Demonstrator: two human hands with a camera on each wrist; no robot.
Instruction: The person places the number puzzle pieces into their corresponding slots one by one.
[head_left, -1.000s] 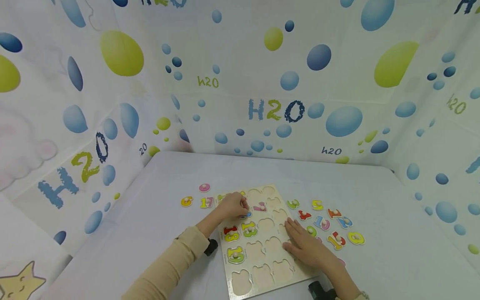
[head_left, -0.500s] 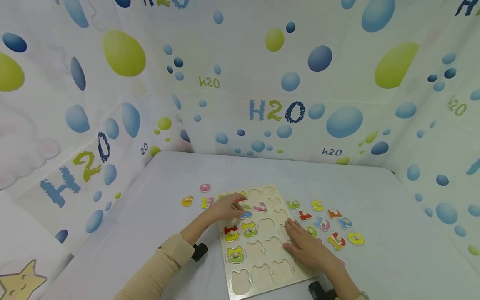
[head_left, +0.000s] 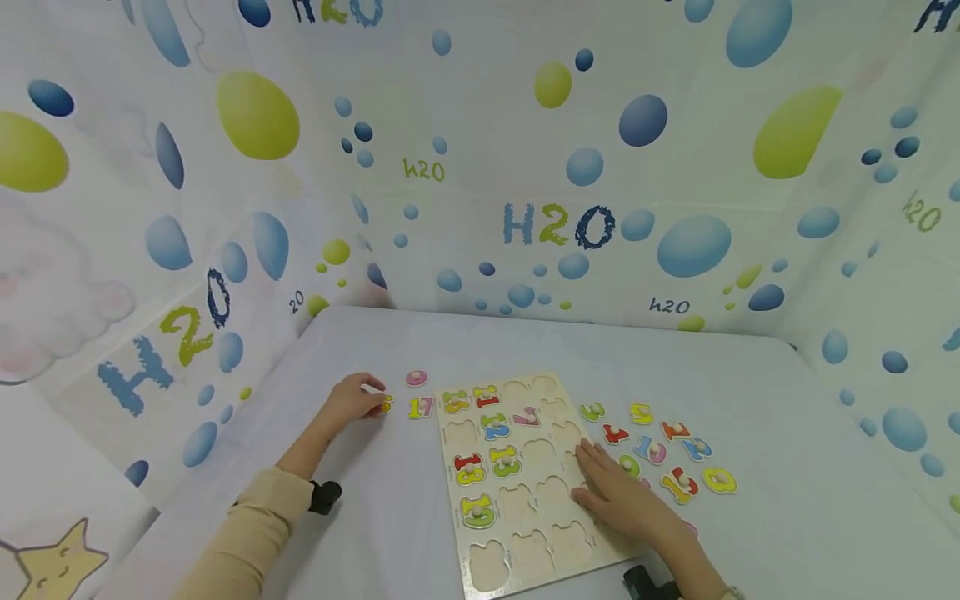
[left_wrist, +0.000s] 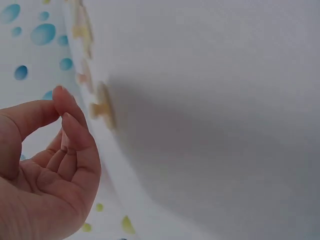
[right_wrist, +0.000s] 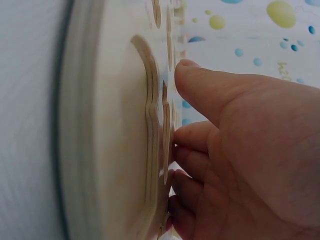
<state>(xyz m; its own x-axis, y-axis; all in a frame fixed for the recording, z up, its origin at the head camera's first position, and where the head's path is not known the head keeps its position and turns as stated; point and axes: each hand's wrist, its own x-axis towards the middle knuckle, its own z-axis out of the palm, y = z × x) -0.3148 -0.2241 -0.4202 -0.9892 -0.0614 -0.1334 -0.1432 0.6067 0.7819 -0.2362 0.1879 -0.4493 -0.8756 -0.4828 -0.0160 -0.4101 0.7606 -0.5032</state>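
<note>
My left hand (head_left: 354, 400) is over the orange number 6 piece (head_left: 387, 405), left of the board in the head view. In the left wrist view, the left hand (left_wrist: 60, 160) has bent fingers, with thumb and fingertips close together. A small gap separates them from the knob of a wooden piece (left_wrist: 104, 108); nothing is held. My right hand (head_left: 618, 496) rests with extended fingers on the right side of the wooden number board (head_left: 528, 575). The right wrist view shows the right hand (right_wrist: 235, 135) against the board's face. A number 12 piece (head_left: 495, 427) sits in its recess.
Near my left hand lie a pink 0 (head_left: 416, 378) and a 17 piece (head_left: 422, 407). Right of the board several number pieces are scattered, among them a yellow 5 (head_left: 641, 412) and a yellow 0 (head_left: 720, 480). A printed curtain (head_left: 465, 200) surrounds the white table (head_left: 375, 533).
My left hand let go of the 12 piece on the board and moved left to the orange 6. The right hand stayed on the board. The head view shifted slightly.
</note>
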